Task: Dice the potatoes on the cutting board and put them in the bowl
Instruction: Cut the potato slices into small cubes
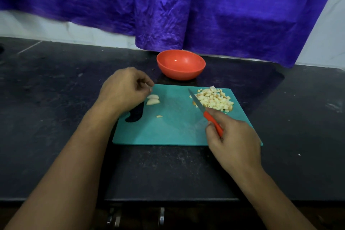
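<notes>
Head view: the orange bowl (pixel 179 73) stands on the table (pixel 56 84) just beyond the far edge of the teal cutting board (pixel 168 132), with no potato showing inside it. Nothing lies between the board and the bowl. On the board's far right part sits a heap of diced potato (pixel 214 100). Toward the far left lie two uncut potato wedges (pixel 153 99), side by side, and one small loose piece (pixel 159 116) lies a little nearer to me. The board's handle hole (pixel 135 115) is at its left end, partly covered by my wrist.

The table is dark, speckled and scuffed, and runs the full width of the view. Behind it a crinkled purple cloth (pixel 186 5) hangs down to the table's back edge, with white wall (pixel 37 26) showing below it on the left. Metal fittings (pixel 161 216) show below the table's front edge.

My left hand (pixel 125 89) hangs over the board's far left corner, just beside the wedges, fingers curled in toward the thumb. I cannot tell whether it pinches anything. My right hand (pixel 235 140) grips the orange handle of the knife (pixel 205 112) over the board's near right part. The blade points away and to the left, with its edge against the near left side of the heap.
</notes>
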Demonstrator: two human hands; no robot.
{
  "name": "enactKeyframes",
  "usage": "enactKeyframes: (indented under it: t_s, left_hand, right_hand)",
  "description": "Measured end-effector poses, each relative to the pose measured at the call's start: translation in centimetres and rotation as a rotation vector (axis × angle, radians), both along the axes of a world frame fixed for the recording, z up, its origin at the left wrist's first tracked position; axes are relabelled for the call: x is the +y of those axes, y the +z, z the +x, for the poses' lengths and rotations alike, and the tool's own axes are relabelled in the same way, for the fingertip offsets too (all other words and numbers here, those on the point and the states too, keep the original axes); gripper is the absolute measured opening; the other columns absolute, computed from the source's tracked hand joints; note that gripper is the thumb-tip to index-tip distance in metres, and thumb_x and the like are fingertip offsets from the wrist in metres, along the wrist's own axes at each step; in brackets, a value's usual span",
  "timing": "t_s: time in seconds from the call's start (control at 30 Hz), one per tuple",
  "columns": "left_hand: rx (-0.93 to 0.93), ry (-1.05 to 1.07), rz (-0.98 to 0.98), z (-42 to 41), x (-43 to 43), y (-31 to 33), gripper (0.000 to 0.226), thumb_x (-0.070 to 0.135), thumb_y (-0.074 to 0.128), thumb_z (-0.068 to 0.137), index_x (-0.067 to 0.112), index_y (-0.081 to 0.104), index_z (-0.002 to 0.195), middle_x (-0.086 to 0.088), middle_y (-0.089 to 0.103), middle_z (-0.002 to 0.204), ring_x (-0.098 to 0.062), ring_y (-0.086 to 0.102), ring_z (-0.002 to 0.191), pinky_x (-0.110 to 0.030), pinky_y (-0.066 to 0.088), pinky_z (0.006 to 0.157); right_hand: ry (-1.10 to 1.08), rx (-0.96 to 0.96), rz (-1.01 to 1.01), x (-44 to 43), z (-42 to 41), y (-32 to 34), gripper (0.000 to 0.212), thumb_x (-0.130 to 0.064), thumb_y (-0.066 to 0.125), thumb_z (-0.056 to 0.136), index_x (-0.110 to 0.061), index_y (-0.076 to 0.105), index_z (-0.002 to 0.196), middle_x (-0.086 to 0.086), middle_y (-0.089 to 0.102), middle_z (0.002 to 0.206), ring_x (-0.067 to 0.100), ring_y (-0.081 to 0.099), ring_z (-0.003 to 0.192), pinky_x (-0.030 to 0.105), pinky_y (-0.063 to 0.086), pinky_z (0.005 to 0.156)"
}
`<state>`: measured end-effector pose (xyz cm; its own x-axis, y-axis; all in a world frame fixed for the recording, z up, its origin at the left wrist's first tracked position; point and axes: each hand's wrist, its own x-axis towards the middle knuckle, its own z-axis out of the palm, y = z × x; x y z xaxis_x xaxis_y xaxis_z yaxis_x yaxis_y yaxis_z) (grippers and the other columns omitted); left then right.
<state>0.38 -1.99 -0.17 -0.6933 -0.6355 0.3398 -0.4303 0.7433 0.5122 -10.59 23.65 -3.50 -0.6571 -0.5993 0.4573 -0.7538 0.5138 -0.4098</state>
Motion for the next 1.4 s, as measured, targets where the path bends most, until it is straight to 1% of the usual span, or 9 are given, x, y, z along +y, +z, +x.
enactKeyframes:
  t_s: [0.13, 0.27, 0.5, 0.67, 0.77, 0.83, 0.97, 1.13, 1.4]
  left_hand:
    - [-0.260, -0.020, -0.081, -0.1, 0.1, -0.3, 0.035, 0.059, 0.074, 0.080, 0.039, 0.073, 0.109, 0.018, 0.063, 0.078, -0.015, 0.062, 0.085, -0.036, 0.051, 0.076]
    - [-0.333, -0.004, -0.116, -0.5, 0.5, -0.5, 0.028, 0.053, 0.073, 0.084, 0.040, 0.071, 0.108, 0.018, 0.064, 0.086, -0.015, 0.062, 0.093, -0.034, 0.046, 0.076]
    - [-0.192, -0.068, -0.042, -1.4, 1.4, -1.4, 0.015, 0.045, 0.078, 0.083, 0.036, 0.074, 0.095, 0.020, 0.064, 0.079, -0.005, 0.057, 0.094, -0.034, 0.052, 0.078]
    - [-0.118, -0.111, -0.018, -2.4, 3.1, -1.9, 0.021, 0.048, 0.079, 0.084, 0.034, 0.074, 0.099, 0.022, 0.069, 0.081, 0.002, 0.057, 0.087, -0.027, 0.045, 0.066]
    - [-0.096, -0.079, -0.061, -2.7, 3.4, -1.8, 0.038, 0.058, 0.077, 0.082, 0.035, 0.069, 0.111, 0.017, 0.064, 0.101, -0.005, 0.056, 0.097, -0.032, 0.044, 0.073]
    - [-0.148, -0.084, -0.083, -2.8, 3.4, -2.1, 0.044, 0.059, 0.072, 0.084, 0.034, 0.068, 0.120, 0.013, 0.062, 0.110, -0.011, 0.058, 0.104, -0.033, 0.044, 0.075]
    - [-0.175, -0.097, -0.089, -3.3, 3.7, -2.5, 0.029, 0.057, 0.070, 0.087, 0.036, 0.072, 0.108, 0.012, 0.061, 0.108, -0.012, 0.059, 0.101, -0.035, 0.050, 0.078]
    - [-0.139, -0.087, -0.057, -3.9, 3.8, -2.7, 0.029, 0.058, 0.072, 0.085, 0.035, 0.072, 0.101, 0.012, 0.061, 0.102, -0.011, 0.060, 0.096, -0.041, 0.054, 0.084]
    - [-0.096, -0.116, -0.033, -4.3, 4.2, -2.7, 0.035, 0.060, 0.073, 0.084, 0.035, 0.072, 0.108, 0.013, 0.063, 0.104, -0.007, 0.061, 0.095, -0.037, 0.055, 0.080]
  right_hand:
    - [0.002, 0.003, -0.005, -0.1, -0.1, -0.1, 0.038, -0.032, 0.061, 0.093, -0.036, 0.068, 0.130, -0.012, 0.061, 0.063, 0.004, 0.048, 0.051, 0.028, 0.042, 0.052]
    - [0.016, -0.026, -0.004, 0.0, -0.2, -0.1, 0.038, -0.033, 0.060, 0.093, -0.037, 0.067, 0.131, -0.011, 0.065, 0.067, 0.006, 0.053, 0.054, 0.031, 0.048, 0.054]
    - [0.024, -0.046, -0.005, 0.0, -0.2, -0.1, 0.039, -0.035, 0.058, 0.094, -0.039, 0.066, 0.132, -0.013, 0.060, 0.061, 0.004, 0.050, 0.049, 0.030, 0.047, 0.052]
    - [0.026, -0.062, -0.006, 0.1, -0.2, 0.0, 0.040, -0.036, 0.057, 0.095, -0.041, 0.065, 0.133, -0.012, 0.058, 0.058, 0.005, 0.050, 0.048, 0.028, 0.042, 0.050]
    - [0.021, -0.061, -0.007, 0.1, -0.1, 0.0, 0.040, -0.037, 0.057, 0.095, -0.041, 0.065, 0.134, -0.014, 0.054, 0.058, 0.003, 0.048, 0.049, 0.025, 0.037, 0.052]
    - [0.026, -0.059, -0.007, 0.1, 0.0, 0.1, 0.041, -0.036, 0.056, 0.094, -0.041, 0.065, 0.134, -0.014, 0.053, 0.056, 0.004, 0.048, 0.049, 0.022, 0.033, 0.051]
    - [0.035, -0.065, -0.002, 0.2, 0.0, 0.2, 0.041, -0.036, 0.056, 0.094, -0.041, 0.064, 0.134, -0.015, 0.054, 0.057, 0.004, 0.050, 0.049, 0.020, 0.034, 0.050]
    - [0.023, -0.060, 0.017, 0.1, -0.1, 0.2, 0.042, -0.037, 0.055, 0.095, -0.039, 0.064, 0.136, -0.015, 0.059, 0.063, 0.002, 0.050, 0.052, 0.022, 0.034, 0.053]
    - [0.020, -0.063, 0.008, 0.0, -0.1, 0.2, 0.040, -0.035, 0.057, 0.095, -0.040, 0.064, 0.134, -0.013, 0.058, 0.060, 0.004, 0.050, 0.050, 0.024, 0.035, 0.051]
